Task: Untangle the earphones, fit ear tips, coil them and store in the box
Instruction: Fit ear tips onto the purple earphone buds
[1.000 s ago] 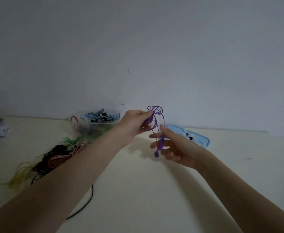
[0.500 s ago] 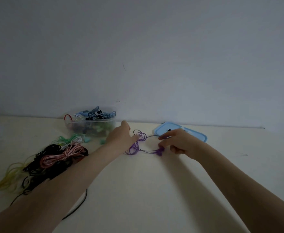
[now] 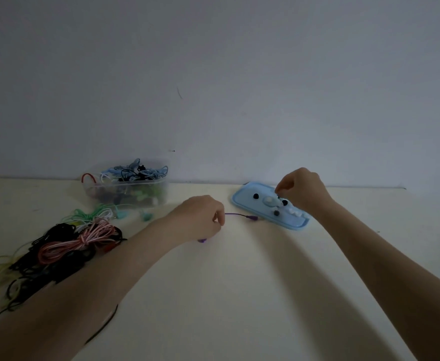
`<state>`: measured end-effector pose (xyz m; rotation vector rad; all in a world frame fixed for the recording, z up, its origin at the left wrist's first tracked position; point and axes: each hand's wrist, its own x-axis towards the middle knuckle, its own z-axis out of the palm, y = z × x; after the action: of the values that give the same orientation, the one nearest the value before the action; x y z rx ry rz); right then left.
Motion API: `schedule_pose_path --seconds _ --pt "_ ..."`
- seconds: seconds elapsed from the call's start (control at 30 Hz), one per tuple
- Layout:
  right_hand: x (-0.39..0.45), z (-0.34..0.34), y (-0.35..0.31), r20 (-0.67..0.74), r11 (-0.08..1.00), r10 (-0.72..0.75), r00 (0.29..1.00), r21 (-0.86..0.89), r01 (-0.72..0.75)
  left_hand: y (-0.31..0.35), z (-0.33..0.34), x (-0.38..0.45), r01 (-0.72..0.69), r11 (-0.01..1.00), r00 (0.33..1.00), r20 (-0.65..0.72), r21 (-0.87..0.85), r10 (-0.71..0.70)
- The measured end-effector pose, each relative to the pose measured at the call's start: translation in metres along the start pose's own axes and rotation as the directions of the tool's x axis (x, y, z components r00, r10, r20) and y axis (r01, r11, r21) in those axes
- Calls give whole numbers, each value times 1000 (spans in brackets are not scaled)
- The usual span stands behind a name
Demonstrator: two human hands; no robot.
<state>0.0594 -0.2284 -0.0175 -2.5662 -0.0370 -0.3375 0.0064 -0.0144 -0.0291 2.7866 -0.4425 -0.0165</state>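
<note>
Head view: at frame centre my left hand [image 3: 199, 217] curls on the thin purple earphone cable [image 3: 235, 214], pinning it to the cream table [image 3: 239, 282]. Right of centre, my right hand [image 3: 302, 191] pinches, probably, a small ear tip over the pale blue plastic lid [image 3: 242, 201], ready for fitting.

I see two bare forearms reaching in from the bottom edge, with no sleeves, watch, rings or bands showing on them. My left hand [image 3: 200, 217] and right hand [image 3: 303, 190] wear no gloves.
</note>
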Motion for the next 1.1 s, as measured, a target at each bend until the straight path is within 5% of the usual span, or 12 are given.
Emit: schedule_pose_path --seconds 0.3,0.53,0.73,0.83,0.9,1.0,1.1 --pt "-11 14 -17 71 950 57 996 -309 -32 -15 -15 -9 -82 988 953 301 127 41" --pt "-15 15 -22 75 921 49 996 -389 -16 -12 -7 -4 -75 977 996 28 -199 82" --pt "-15 22 -24 30 923 40 999 -384 -26 9 7 5 -44 845 995 -100 -532 -11" --pt "-13 21 -19 -77 970 -57 995 -240 37 17 16 13 -11 787 987 -133 -616 -91" --pt "-15 20 -18 -112 989 -143 983 10 145 18 25 20 13 736 980 -139 -677 -146" --pt "-33 32 -24 -4 900 -173 985 406 160 14 36 26 -4 757 951 -236 -653 -199" --pt "-39 52 -19 27 795 -137 990 600 93 9 45 30 -32 796 922 -326 -605 -211"
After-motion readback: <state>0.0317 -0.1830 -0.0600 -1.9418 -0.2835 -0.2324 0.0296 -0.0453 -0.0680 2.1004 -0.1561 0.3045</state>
